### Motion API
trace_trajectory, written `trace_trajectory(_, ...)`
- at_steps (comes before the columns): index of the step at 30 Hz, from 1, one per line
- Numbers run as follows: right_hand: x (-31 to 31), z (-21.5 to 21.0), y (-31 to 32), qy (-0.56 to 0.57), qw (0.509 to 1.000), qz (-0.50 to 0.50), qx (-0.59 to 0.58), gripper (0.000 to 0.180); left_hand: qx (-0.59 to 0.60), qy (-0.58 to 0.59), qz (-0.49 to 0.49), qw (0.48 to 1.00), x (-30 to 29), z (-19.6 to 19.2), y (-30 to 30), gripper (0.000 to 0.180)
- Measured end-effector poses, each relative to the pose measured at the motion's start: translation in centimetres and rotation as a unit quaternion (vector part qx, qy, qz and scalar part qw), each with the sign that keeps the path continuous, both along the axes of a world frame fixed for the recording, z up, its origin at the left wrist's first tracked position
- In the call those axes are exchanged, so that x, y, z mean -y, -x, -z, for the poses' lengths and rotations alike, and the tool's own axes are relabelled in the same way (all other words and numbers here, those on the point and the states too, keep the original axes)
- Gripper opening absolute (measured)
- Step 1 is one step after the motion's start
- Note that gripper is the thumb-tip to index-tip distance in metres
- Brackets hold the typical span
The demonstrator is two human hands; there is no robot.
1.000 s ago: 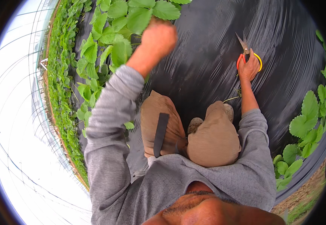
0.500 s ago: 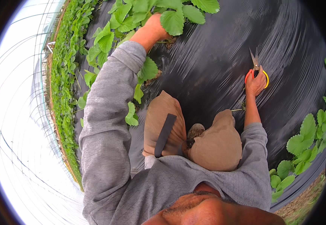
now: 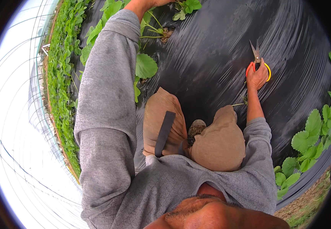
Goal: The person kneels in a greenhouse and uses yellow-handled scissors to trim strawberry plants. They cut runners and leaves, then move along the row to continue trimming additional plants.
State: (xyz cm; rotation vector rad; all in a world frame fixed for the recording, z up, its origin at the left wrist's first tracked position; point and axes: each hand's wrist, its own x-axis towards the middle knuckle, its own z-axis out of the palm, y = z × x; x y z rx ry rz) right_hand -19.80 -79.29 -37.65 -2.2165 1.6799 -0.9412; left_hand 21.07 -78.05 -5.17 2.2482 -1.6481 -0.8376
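We stretch our left hand (image 3: pixel 150 3) far up into the green plant (image 3: pixel 180 9) at the top edge of the black plastic sheet (image 3: pixel 211 57); its fingers are cut off, so we cannot tell their state. Our right hand (image 3: pixel 257 78) rests on the sheet's right side, fingers closed on the scissors (image 3: pixel 257 61), blades pointing up.
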Motion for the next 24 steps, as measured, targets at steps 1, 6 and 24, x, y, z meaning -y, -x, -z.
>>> trace_trajectory(1, 0.0, 0.1, 0.0, 0.0, 1.0, 0.001, 0.001, 0.058, -0.017, -0.01, 0.007, 1.0, 0.1, 0.0, -0.3, 0.044)
trace_trajectory(6, 0.1, 0.2, 0.0, -0.006, 1.0, 0.008, -0.009, 0.058, 0.017, -0.109, 0.095, 0.989, 0.3, 0.1, -2.5, 0.028)
trace_trajectory(24, 0.3, -0.7, -0.1, 0.06, 0.998, 0.003, 0.002, 0.044, 0.428, 0.312, 0.064, 0.845, -4.3, 11.2, 1.3, 0.034)
